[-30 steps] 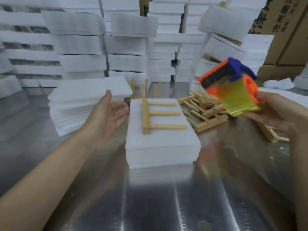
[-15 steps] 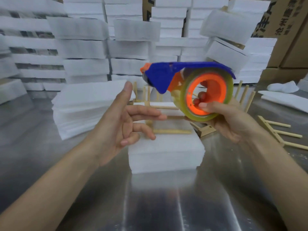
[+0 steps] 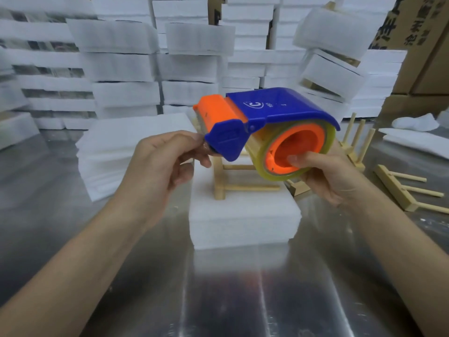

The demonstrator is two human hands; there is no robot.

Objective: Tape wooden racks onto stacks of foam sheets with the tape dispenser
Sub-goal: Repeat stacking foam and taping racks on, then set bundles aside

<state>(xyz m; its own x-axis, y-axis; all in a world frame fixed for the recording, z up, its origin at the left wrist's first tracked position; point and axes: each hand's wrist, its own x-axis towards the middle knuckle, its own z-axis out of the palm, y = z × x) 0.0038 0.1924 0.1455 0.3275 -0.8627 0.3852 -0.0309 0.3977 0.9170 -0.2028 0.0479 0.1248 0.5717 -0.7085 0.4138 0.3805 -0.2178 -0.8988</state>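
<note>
Above steel table (image 3: 218,288), foam stacks (image 3: 121,66) behind: right hand (image 3: 328,176) grips tape dispenser (image 3: 267,113), left hand (image 3: 165,161) pinches its front.

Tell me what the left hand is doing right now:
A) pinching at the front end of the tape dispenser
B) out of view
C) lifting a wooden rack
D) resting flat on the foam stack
A: the fingers of the left hand pinch at the front end of the tape dispenser, which the right hand holds by its roll above the foam stack.
</note>
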